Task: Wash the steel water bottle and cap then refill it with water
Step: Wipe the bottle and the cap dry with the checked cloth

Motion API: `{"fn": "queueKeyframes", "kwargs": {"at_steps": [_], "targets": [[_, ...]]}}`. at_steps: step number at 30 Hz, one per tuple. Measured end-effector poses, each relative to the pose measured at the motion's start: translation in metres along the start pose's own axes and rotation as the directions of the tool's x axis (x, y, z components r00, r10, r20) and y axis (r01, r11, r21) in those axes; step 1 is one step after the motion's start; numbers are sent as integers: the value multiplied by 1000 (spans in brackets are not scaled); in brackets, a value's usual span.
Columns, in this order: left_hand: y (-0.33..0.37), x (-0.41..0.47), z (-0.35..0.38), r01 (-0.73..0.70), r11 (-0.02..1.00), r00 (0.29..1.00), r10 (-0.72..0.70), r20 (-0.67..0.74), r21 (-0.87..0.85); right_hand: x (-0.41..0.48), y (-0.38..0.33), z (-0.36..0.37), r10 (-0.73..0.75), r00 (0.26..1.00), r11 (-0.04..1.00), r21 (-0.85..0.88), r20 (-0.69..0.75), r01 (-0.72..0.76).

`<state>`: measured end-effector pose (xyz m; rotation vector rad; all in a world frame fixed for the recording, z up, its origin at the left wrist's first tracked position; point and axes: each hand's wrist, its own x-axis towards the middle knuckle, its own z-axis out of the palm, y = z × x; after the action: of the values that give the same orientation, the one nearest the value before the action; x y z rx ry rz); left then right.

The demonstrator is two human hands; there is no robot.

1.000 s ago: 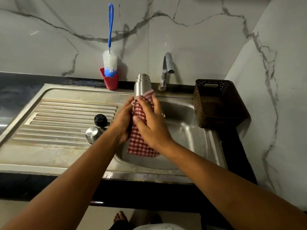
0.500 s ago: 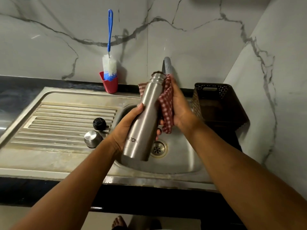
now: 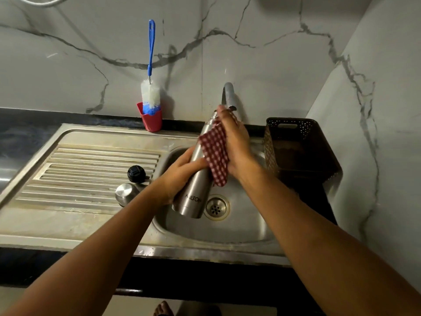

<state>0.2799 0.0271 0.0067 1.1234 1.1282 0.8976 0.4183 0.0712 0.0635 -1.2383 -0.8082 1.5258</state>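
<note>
Above sink (image 3: pixel 227 233), left hand (image 3: pixel 182 169) grips bottle (image 3: pixel 196 192) below cloth (image 3: pixel 215 151).

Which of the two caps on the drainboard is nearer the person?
The shiny steel dome cap: it lies closer to the person, while the black ribbed cap stands just behind it, farther back.

Dim, warm light from ten o'clock: the bottle brush (image 3: pixel 150 94) and tap (image 3: pixel 229 94) throw soft shadows toward three o'clock on the wall (image 3: pixel 273 53). Dull sheen on the steel water bottle (image 3: pixel 193 192); frame edges bow; everything slightly soft.
</note>
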Motion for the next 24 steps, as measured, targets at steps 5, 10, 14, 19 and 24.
{"fn": "queueKeyframes", "kwargs": {"at_steps": [5,10,14,19,24], "targets": [[-13,13,7,-23,469,923,349,-161,883,11,19,-5,-11,989,984,-177,-150,-16],[-7,9,20,-22,373,899,413,-145,927,25,18,-11,17,980,984,-169,-200,-52],[10,4,11,-28,803,993,93,-78,595,30,9,-30,111,993,993,44,-38,-109],[14,-8,1,265,946,950,-221,222,-190,21,-2,-40,80,969,972,196,232,-127],[-4,-1,-1,446,714,741,44,670,-540,-8,-18,-39,91,953,976,162,291,-143]]}}
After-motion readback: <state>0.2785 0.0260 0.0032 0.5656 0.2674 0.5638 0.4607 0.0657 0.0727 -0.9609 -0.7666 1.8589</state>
